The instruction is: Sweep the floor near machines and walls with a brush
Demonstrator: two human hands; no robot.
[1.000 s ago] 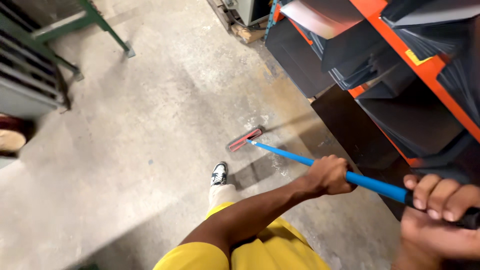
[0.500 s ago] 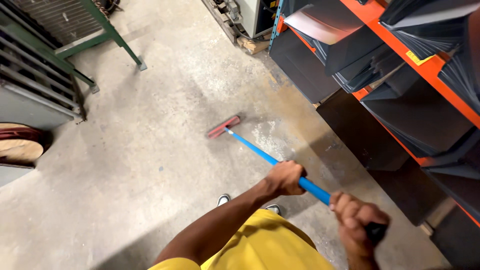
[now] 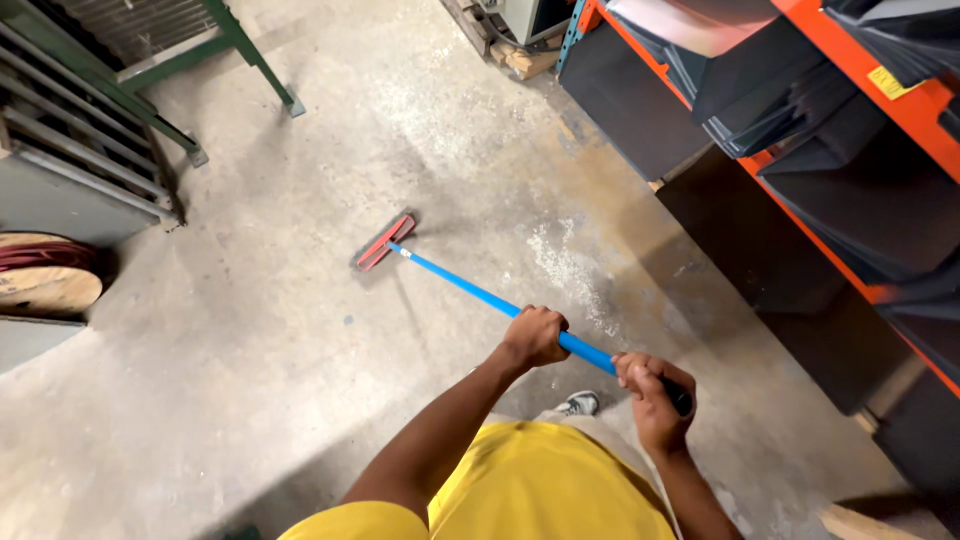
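Note:
I hold a push broom with a long blue handle [image 3: 455,286] and a red head [image 3: 385,241] that rests on the dusty concrete floor [image 3: 250,330]. My left hand [image 3: 535,336] grips the handle about midway along it. My right hand [image 3: 650,392] grips the black end of the handle, close to my body. A patch of pale dust [image 3: 575,270] lies on the floor to the right of the handle. My yellow shirt [image 3: 530,495] and one shoe [image 3: 580,404] show at the bottom of the view.
An orange shelving rack [image 3: 850,60] with dark grey sheets and panels runs along the right. A green metal frame [image 3: 240,50] with grey racks stands at the upper left. A wooden cable reel [image 3: 40,280] sits at the left edge. A pallet [image 3: 510,55] lies at the top.
The broom head has slid left and farther from the rack across the floor. Both hands moved left along with the handle, and the view shifted.

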